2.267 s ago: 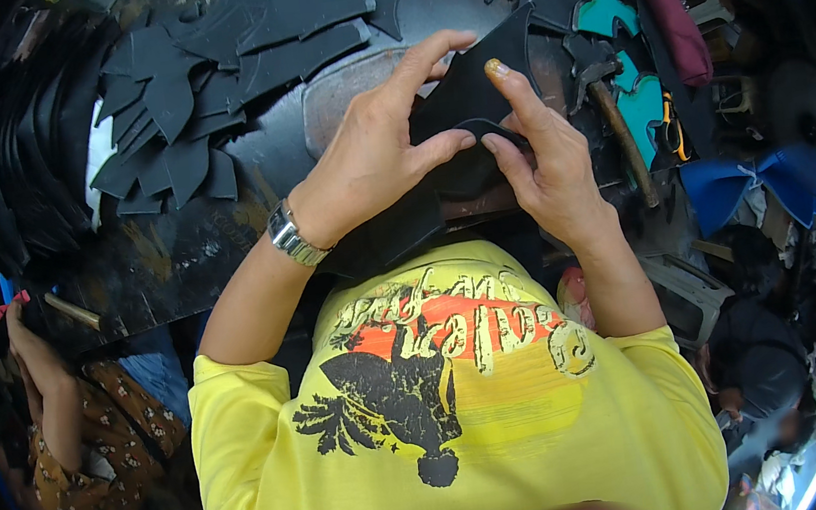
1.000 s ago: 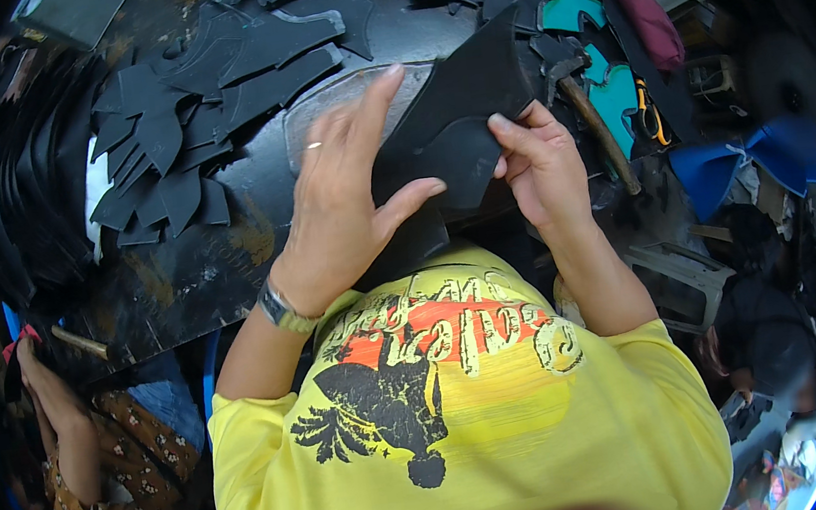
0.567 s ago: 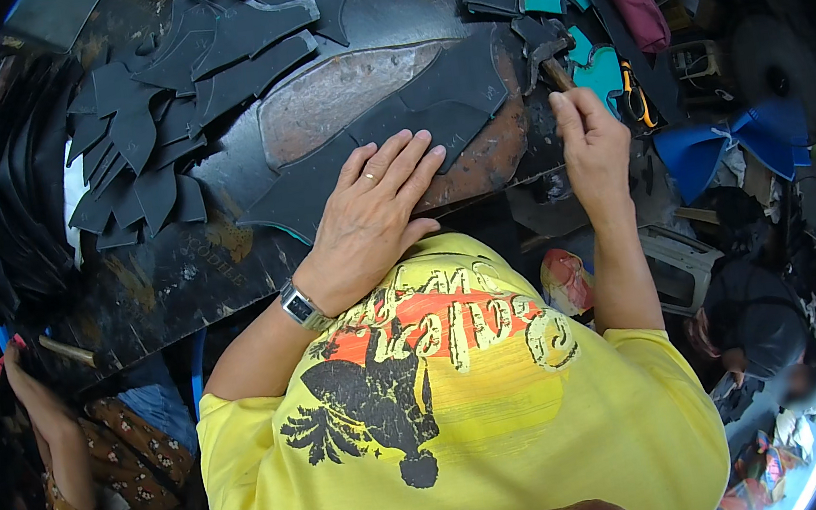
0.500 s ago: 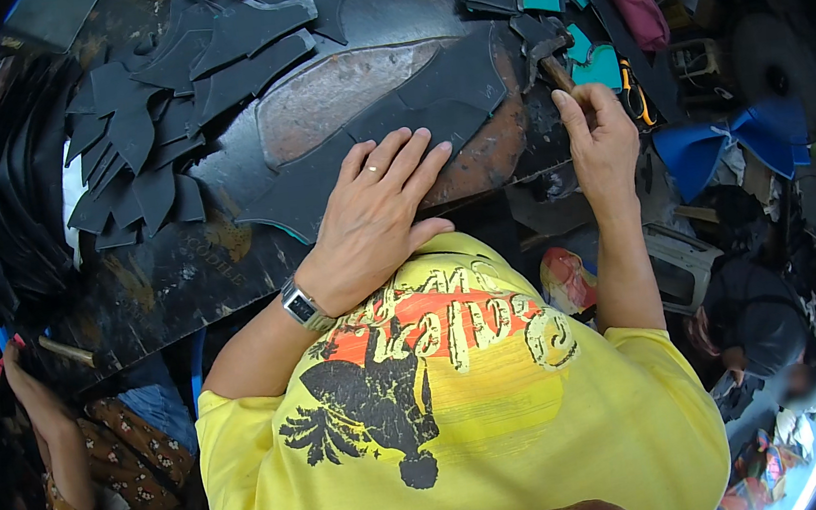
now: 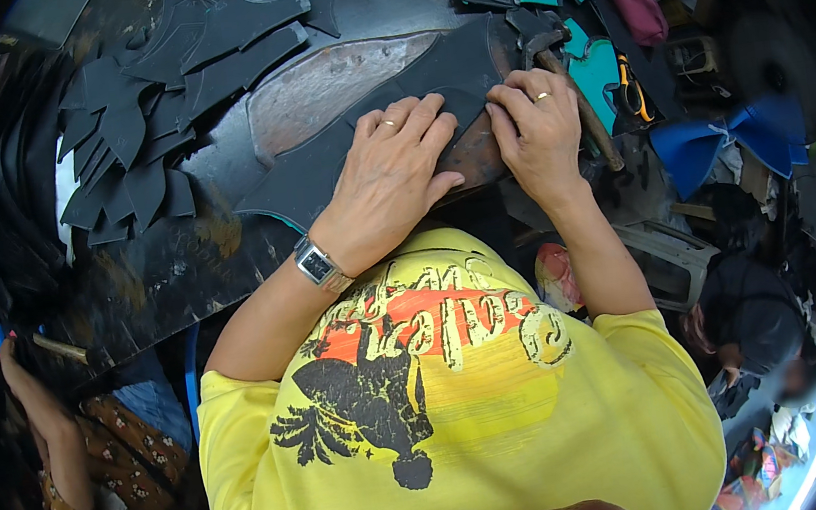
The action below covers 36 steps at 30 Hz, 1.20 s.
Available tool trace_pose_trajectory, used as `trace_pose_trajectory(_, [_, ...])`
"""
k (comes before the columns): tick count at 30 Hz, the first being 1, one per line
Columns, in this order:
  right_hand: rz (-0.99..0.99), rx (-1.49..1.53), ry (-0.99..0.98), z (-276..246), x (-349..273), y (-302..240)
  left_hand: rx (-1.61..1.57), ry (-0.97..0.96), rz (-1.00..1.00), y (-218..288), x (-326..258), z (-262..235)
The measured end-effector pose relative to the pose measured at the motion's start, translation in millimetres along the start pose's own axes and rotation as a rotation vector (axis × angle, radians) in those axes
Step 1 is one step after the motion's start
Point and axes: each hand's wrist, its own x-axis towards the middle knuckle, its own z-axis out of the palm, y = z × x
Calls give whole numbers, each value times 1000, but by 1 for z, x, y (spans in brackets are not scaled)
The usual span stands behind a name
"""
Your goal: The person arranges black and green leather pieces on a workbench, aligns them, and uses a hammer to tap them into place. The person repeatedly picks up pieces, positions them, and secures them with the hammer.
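A large cut piece of black sheet material (image 5: 318, 173) lies across the work surface in front of me, with a thin teal edge at its lower left. My left hand (image 5: 388, 172) rests on it, fingers stretched and palm down, a watch on the wrist. At the piece's right end, my right hand (image 5: 540, 134) has its fingers bent and closed at the edge; the fingertips are partly hidden. Just right of that hand lies a hammer (image 5: 588, 109) with a wooden handle, held by neither hand.
Black cut pieces (image 5: 121, 116) are heaped at the left and back. Teal pieces (image 5: 595, 83) and orange-handled scissors (image 5: 633, 93) lie at the right. Under the work sits a worn slab (image 5: 329, 93). Another person's arm (image 5: 50, 427) is at lower left; someone else (image 5: 752, 316) is at lower right.
My right hand has let go of the hammer, which now lies along the right side, and has moved left to the black piece's edge. My left hand has shifted slightly right.
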Motion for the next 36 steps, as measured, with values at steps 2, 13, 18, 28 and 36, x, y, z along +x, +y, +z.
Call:
trace_pose_trajectory(2, [-32, -17, 1, 6, 1, 2, 7, 10, 3, -1, 0, 1])
trace_pose_trajectory(13, [231, -193, -28, -39, -6, 40, -5, -10, 6, 1, -4, 3])
trace_pose_trajectory(18, [355, -342, -282, -34, -16, 56, 38, -70, 26, 5, -27, -7])
trace_pose_trajectory(28, [541, 351, 54, -61, 10, 47, 57, -63, 18, 0, -37, -5])
trace_pose_trajectory(36, [344, 294, -276, -66, -27, 5, 52, -64, 19, 1, -36, -5])
